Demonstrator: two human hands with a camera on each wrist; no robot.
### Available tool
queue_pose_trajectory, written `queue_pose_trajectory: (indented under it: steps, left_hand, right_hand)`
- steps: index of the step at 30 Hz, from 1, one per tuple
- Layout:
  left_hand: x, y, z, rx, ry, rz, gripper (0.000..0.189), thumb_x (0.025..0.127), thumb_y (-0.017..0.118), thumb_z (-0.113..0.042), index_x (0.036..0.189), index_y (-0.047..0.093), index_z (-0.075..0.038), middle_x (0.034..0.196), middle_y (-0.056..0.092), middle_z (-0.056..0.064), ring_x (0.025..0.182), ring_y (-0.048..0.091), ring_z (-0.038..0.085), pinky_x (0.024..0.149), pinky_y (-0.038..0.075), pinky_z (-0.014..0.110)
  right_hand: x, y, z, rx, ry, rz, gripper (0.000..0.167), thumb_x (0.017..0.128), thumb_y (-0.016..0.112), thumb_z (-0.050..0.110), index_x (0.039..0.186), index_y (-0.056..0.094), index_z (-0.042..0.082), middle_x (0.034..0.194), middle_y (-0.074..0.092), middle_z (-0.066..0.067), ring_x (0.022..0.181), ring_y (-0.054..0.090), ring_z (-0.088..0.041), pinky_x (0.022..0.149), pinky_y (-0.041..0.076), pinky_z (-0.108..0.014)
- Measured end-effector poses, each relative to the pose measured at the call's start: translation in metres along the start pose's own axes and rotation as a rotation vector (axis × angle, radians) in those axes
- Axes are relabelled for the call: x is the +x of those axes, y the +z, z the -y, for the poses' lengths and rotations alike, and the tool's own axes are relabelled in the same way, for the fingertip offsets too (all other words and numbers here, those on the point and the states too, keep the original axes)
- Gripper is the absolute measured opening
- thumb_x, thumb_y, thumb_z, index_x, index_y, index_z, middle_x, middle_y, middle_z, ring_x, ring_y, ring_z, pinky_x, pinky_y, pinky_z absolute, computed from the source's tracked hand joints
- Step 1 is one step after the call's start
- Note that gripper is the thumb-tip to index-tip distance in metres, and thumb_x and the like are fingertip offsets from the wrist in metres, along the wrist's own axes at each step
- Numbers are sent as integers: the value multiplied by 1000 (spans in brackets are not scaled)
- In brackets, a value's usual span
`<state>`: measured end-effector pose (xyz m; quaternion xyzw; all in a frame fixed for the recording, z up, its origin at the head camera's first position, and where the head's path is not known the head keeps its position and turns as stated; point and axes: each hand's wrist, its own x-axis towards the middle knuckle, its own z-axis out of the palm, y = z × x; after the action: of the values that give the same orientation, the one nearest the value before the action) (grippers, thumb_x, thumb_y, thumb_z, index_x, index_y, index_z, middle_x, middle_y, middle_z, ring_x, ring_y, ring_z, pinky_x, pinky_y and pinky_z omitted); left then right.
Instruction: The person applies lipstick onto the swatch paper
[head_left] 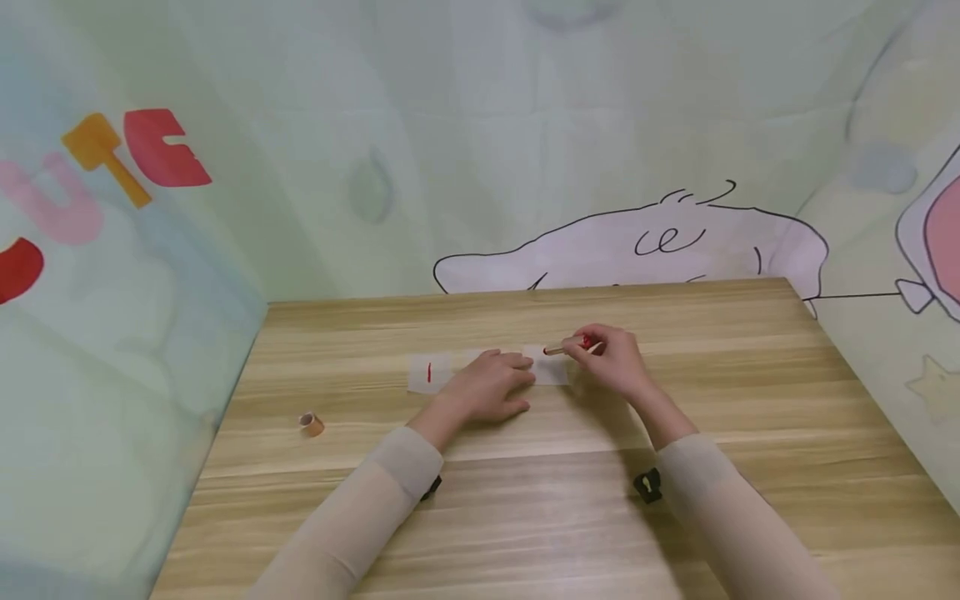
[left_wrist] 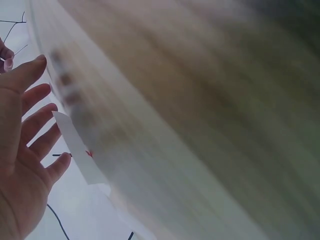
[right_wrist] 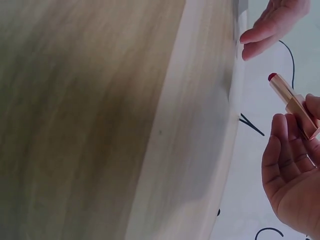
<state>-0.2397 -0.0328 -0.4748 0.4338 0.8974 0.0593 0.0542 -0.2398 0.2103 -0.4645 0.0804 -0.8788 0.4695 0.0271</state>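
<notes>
My right hand grips a lipstick with a rose-gold tube, its red tip extended and pointing left. In the head view that tip is over the upper part of a white paper piece; whether it touches cannot be told. My left hand rests with fingers spread, its fingertips at the left edge of this paper. Another paper piece, partly hidden, lies under the left hand. Further left is a paper piece with a short upright red stroke. A hollow copper-coloured cap lies at the left of the table.
The wood-grain table ends at the back against a printed curtain. A black object is beside the right forearm, and another dark one shows partly behind the left sleeve.
</notes>
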Motion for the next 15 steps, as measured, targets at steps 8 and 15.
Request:
queue_pose_trajectory:
  steps: [8, 15]
  left_hand:
    - [4, -1, 0, -14, -13, 45, 45, 97, 67, -40, 132, 67, -12, 146, 56, 6, 135, 51, 22, 116, 34, 49]
    - [7, 1, 1, 4, -5, 54, 43, 98, 66, -41, 130, 68, -13, 144, 58, 5, 135, 51, 21, 116, 33, 50]
  right_hand:
    - [7, 7, -5, -59, -18, 10, 20, 90, 79, 21, 97, 75, 3, 85, 71, -7, 69, 65, -21, 59, 52, -29]
    - [10, 10, -9, -84, -16, 32, 20, 91, 78, 23, 96, 73, 4, 84, 69, -6, 66, 64, -18, 57, 51, -29]
